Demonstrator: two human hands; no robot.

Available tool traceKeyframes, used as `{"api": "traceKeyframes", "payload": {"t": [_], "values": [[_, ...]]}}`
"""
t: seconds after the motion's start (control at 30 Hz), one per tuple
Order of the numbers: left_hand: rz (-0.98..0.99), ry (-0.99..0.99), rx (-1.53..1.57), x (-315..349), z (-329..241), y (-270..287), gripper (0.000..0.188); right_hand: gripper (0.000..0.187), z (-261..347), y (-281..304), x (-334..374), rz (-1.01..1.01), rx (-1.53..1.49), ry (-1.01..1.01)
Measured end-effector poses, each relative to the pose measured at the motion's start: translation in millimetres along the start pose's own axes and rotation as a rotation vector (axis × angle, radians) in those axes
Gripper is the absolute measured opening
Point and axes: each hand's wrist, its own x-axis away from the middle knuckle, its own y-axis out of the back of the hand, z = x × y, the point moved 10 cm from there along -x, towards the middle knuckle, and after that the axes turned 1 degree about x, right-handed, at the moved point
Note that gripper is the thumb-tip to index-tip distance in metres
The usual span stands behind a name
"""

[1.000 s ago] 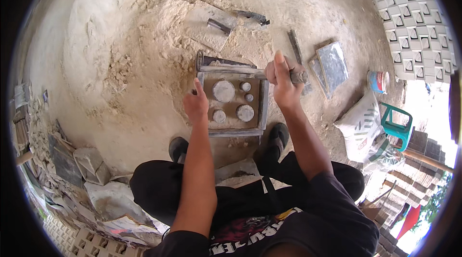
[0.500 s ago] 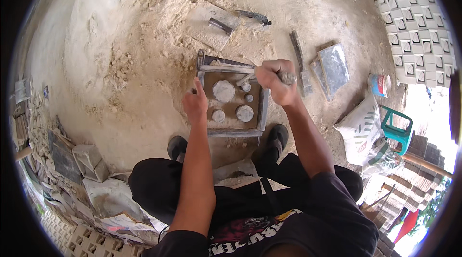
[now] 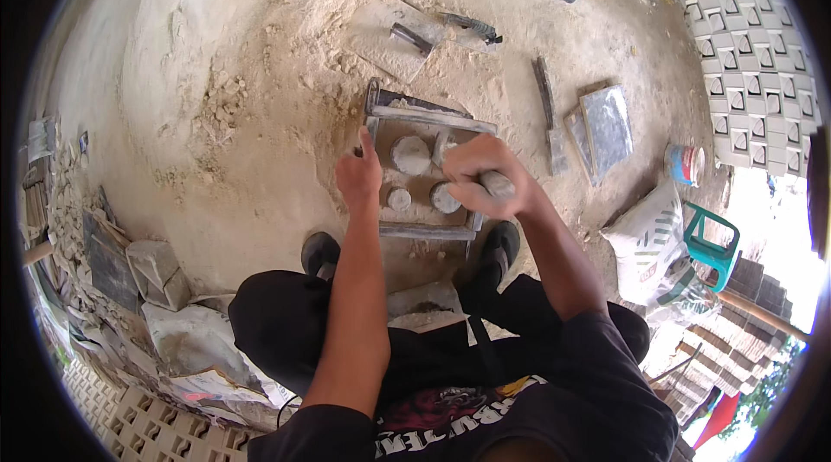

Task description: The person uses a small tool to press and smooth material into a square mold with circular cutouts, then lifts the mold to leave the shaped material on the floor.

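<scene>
**Sacks, a tub and scrap packaging around the work spot**

A white sack point(image 3: 651, 247) with green and dark print slumps on the sandy ground at the right, just beside a green plastic chair. Above it stands a small round tub point(image 3: 686, 164), white with a red and blue label band. At the lower left, crumpled grey-white bags point(image 3: 201, 349) lie among rubble. Far left, small printed paper scraps point(image 3: 39, 140) lie at the edge, too small to make out.

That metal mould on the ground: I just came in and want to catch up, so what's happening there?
A person crouches over a square metal mould filled with sandy mix around round plugs. The left hand rests on the mould's left edge. The right hand grips a tool handle over the mould. Loose sand lies all around.
</scene>
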Motion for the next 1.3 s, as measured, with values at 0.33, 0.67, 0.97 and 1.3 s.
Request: {"api": "traceKeyframes", "payload": {"t": [0.33, 0.67, 0.97, 1.3], "values": [[0.023, 0.01, 0.021, -3.3, 3.8, -7.1, 0.081, 0.022, -1.0, 27.7, 2.0, -0.165, -0.01, -0.14], [0.007, -0.007, 0.033, 0.6, 0.8, 1.9, 0.082, 0.026, 24.8, 59.9, 77.4, -0.882, -0.174, 0.046], [0.022, 0.025, 0.03, 0.6, 1.5, 1.8, 0.081, 0.036, -26.2, 52.2, 97.3, -1.048, -0.066, -0.041], [0.017, 0.006, 0.034, -4.2, 6.1, -3.2, 0.083, 0.039, -31.0, 42.9, 73.6, -0.828, 0.051, -0.048]]}}
